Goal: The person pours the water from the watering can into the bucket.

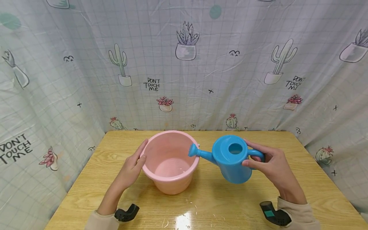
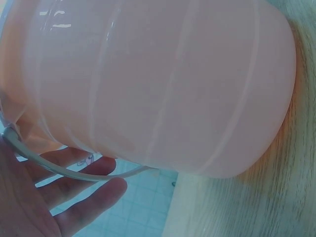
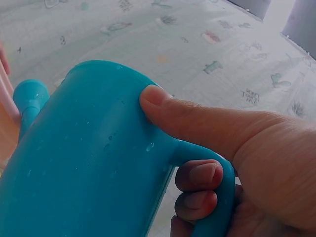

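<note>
Fingers: in the head view the left hand (image 1: pixel 131 167) lays nearly straight fingers against the outer wall and rim of the round pink plastic bucket (image 1: pixel 171 164); the right hand (image 1: pixel 273 167) has its fingers curled through the handle of the blue plastic watering can (image 1: pixel 230 158), thumb pressed on the can's body.
Head view, places: the bucket stands near the middle of the wooden desk (image 1: pixel 316 179), closer to its far edge; the can is held just right of it, tilted, its spout (image 1: pixel 198 152) reaching over the bucket's right rim. A cactus-print curtain (image 1: pixel 86 80) hangs behind the desk.
Left wrist view: the pink bucket (image 2: pixel 163 84) fills the frame; its thin wire bail (image 2: pixel 74 173) crosses the left hand's spread, straight fingers (image 2: pixel 84 197).
Right wrist view: the thumb (image 3: pixel 197 121) presses flat on the blue can (image 3: pixel 84 163), which carries water drops; two fingertips (image 3: pixel 197 190) wrap round the handle.
Step in hand: judging from the tilt, pouring from can into bucket, with the left hand steadying the bucket.
Next move calls for: likely a steeper tilt with the spout kept inside the rim, and a firm hold on the handle.
</note>
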`<state>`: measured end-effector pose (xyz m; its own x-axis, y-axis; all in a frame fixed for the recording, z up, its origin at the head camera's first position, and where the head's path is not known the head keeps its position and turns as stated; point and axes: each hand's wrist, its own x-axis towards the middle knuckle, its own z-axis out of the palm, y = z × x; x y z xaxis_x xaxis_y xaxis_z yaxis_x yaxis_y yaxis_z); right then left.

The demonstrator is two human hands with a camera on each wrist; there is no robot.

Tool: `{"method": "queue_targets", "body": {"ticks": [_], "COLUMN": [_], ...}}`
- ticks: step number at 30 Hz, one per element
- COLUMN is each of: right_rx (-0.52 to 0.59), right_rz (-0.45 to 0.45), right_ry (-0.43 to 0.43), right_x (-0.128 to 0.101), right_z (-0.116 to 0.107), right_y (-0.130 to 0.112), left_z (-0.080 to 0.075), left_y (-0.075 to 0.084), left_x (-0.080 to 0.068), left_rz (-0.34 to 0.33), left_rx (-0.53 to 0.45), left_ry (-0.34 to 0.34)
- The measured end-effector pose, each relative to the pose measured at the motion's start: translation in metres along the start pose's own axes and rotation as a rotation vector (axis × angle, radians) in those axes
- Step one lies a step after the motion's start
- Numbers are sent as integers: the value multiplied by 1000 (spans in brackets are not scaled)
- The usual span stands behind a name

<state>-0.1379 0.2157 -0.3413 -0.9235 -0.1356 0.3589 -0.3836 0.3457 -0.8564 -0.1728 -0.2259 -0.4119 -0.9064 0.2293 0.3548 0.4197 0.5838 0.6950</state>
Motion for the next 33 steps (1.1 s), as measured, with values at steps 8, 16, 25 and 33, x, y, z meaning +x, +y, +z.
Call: {"method": "queue_targets", "body": {"ticks": [8,16,25,33], "right_rx": [-28,-7,-24,-12], "right_rz": [5,6,26,44], "right_ry": [4,0,13,22], "right_x": [0,0,0,0], "right_z": [0,0,1,1], "right_y": [-1,0,-1,-1], "left_z": [0,-1,-1,-1], "left_y": [0,0,1,1], "left_x": [0,0,-1,0], "left_rz": [-3,-10,-16,-10], "left_rx": [-4,-2,0,2], "left_ry": [0,-6,-5,-4]}}
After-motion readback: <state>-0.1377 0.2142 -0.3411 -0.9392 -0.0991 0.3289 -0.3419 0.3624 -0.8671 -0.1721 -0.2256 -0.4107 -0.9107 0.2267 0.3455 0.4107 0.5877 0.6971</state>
